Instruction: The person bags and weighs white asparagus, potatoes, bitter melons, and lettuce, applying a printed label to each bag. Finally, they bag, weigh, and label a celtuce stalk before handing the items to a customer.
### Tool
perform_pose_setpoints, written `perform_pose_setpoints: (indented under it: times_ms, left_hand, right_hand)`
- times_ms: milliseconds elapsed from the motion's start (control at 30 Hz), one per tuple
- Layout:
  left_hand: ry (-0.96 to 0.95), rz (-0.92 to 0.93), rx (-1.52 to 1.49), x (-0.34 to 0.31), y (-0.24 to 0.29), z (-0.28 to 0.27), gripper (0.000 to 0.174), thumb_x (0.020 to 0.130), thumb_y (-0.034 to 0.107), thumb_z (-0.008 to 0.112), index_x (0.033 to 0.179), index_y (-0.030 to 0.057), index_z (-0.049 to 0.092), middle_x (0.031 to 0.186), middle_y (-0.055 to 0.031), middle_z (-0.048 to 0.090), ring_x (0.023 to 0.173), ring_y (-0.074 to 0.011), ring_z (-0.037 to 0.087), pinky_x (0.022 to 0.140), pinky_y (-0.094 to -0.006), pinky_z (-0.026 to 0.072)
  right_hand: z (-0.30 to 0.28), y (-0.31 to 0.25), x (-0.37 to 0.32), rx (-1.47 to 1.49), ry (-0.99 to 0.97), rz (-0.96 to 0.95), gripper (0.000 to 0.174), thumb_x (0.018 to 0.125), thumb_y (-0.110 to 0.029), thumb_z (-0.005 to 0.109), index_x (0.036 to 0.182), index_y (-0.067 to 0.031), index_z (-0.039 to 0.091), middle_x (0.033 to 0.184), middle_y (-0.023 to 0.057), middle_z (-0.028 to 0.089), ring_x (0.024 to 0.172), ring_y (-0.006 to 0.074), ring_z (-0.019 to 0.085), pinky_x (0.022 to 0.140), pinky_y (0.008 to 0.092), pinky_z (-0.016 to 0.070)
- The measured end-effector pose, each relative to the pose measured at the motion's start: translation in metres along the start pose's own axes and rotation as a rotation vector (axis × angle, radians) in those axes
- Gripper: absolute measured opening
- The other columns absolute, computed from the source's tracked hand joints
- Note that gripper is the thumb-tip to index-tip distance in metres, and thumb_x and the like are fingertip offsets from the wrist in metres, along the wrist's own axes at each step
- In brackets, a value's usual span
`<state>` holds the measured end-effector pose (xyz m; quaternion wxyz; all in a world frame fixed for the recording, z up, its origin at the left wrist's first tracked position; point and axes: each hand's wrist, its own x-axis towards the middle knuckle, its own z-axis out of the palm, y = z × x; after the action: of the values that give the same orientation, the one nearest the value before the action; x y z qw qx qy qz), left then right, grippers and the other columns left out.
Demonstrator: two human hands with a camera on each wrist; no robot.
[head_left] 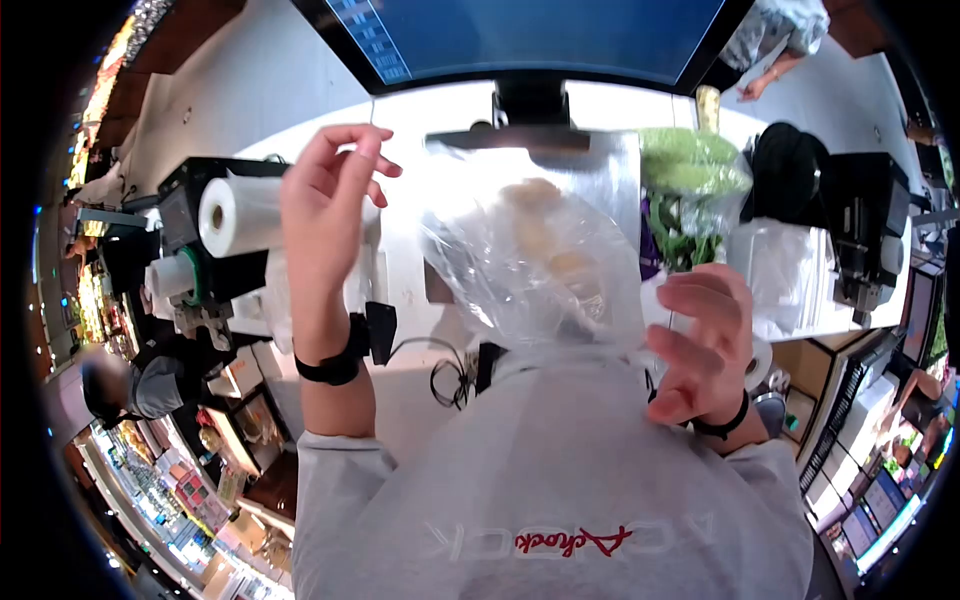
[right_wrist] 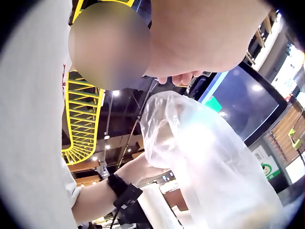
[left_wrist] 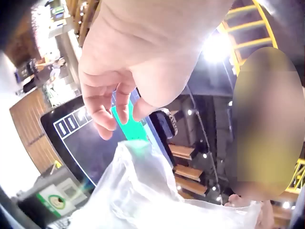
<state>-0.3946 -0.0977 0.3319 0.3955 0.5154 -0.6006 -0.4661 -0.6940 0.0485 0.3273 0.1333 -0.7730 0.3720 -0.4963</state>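
A clear plastic bag [head_left: 480,270] stands upright in front of the person, its top edge near the chest. Pale yellowish pieces show blurrily through the plastic. To the bag's left, the left hand [head_left: 325,205] is raised with loosely bent fingers and nothing between them. In the left wrist view that hand [left_wrist: 143,52] hangs above the crumpled bag top [left_wrist: 138,167]. At the bag's right side, the right hand [head_left: 705,335] has relaxed, spread fingers and holds nothing visible. From the right wrist, the bag [right_wrist: 205,152] looks tall and puffed out.
A monitor [head_left: 540,40] stands behind the bag. Rolls of white plastic [head_left: 245,215] lie at the left. Bagged green vegetables [head_left: 690,165] and a stack of clear bags [head_left: 780,265] sit at the right, beside black equipment [head_left: 865,230]. Another person [head_left: 780,35] is at the far right.
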Motion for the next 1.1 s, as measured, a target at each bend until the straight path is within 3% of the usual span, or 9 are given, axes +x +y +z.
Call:
perform_pose_setpoints:
  times_ms: [100,167,267,367,533,767,900,1067,1100]
  left_hand:
    - [0.034,0.293,0.330,0.013,-0.004,-0.005,0.013,0.099,0.011,0.057,0.098,0.0000,0.063,0.118,-0.0113,0.064,0.098,-0.0142,0.063,0.075,-0.0245,0.0470]
    - [0.018,0.502,0.595,0.019,0.017,0.000,0.010,0.094,0.012,0.061,0.099,0.0023,0.062,0.134,-0.0154,0.057,0.123,-0.0294,0.054,0.104,-0.0381,0.0404]
    - [0.042,0.715,0.758,0.036,0.042,0.002,0.014,0.091,0.013,0.066,0.100,0.0038,0.058,0.149,-0.0189,0.040,0.141,-0.0415,0.032,0.113,-0.0473,0.0290]
    - [0.022,0.878,0.930,0.058,0.059,0.007,0.012,0.089,0.010,0.065,0.096,0.0047,0.057,0.156,-0.0178,0.034,0.146,-0.0419,0.024,0.116,-0.0497,0.0255]
    - [-0.001,1.017,1.046,0.071,0.067,0.041,0.023,0.076,0.002,0.073,0.090,0.0058,0.054,0.157,-0.0181,0.032,0.147,-0.0441,0.022,0.116,-0.0533,0.0264]
    - [-0.054,0.989,1.132,0.081,0.052,0.060,0.016,0.084,0.010,0.069,0.093,0.0055,0.056,0.158,-0.0131,0.033,0.148,-0.0418,0.020,0.118,-0.0563,0.0208]
    - [0.100,1.089,0.978,0.052,0.070,0.056,0.019,0.088,0.011,0.066,0.104,0.0038,0.061,0.155,-0.0158,0.037,0.146,-0.0415,0.026,0.115,-0.0521,0.0284]
    - [-0.125,0.938,0.638,-0.015,0.064,0.076,0.026,0.089,0.017,0.068,0.109,0.0019,0.061,0.117,-0.0147,0.066,0.112,-0.0348,0.060,0.096,-0.0412,0.0464]
    - [-0.163,0.904,0.659,-0.025,0.058,0.081,0.028,0.090,0.019,0.068,0.110,0.0020,0.061,0.117,-0.0149,0.066,0.112,-0.0350,0.060,0.096,-0.0412,0.0466]
  right_hand:
    - [-0.008,0.004,-0.020,-0.071,0.094,0.136,0.040,0.092,-0.038,0.060,0.110,-0.0026,0.070,0.114,0.0158,0.063,0.098,0.0333,0.061,0.084,0.0431,0.0489]
    - [-0.011,0.005,-0.033,-0.158,0.102,0.175,0.038,0.091,-0.032,0.060,0.111,-0.0010,0.069,0.114,0.0171,0.063,0.100,0.0347,0.061,0.087,0.0443,0.0486]
    - [-0.019,0.003,-0.057,-0.216,0.116,0.211,0.035,0.088,-0.024,0.061,0.112,0.0008,0.068,0.115,0.0186,0.063,0.102,0.0357,0.060,0.091,0.0444,0.0482]
    - [-0.024,-0.008,-0.072,-0.238,0.150,0.234,0.034,0.081,-0.013,0.064,0.112,0.0014,0.067,0.115,0.0186,0.063,0.102,0.0356,0.060,0.090,0.0438,0.0484]
    - [-0.029,-0.020,-0.097,-0.222,0.213,0.256,0.034,0.078,-0.005,0.065,0.111,0.0014,0.066,0.114,0.0166,0.063,0.101,0.0352,0.060,0.088,0.0427,0.0488]
    - [-0.034,-0.034,-0.121,-0.244,0.275,0.265,0.032,0.081,-0.005,0.067,0.112,0.0013,0.066,0.113,0.0172,0.064,0.101,0.0351,0.060,0.088,0.0418,0.0490]
    - [-0.041,-0.039,-0.135,-0.259,0.305,0.264,0.030,0.083,-0.005,0.066,0.112,0.0021,0.065,0.110,0.0190,0.065,0.100,0.0375,0.061,0.088,0.0428,0.0491]
    - [-0.040,-0.033,-0.171,-0.210,0.351,0.429,0.021,0.087,-0.003,0.065,0.108,0.0010,0.067,0.103,0.0159,0.067,0.090,0.0304,0.064,0.079,0.0343,0.0511]
    - [-0.037,-0.025,-0.181,-0.153,0.366,0.482,0.018,0.089,-0.003,0.064,0.107,0.0007,0.067,0.101,0.0146,0.068,0.087,0.0274,0.065,0.076,0.0317,0.0511]
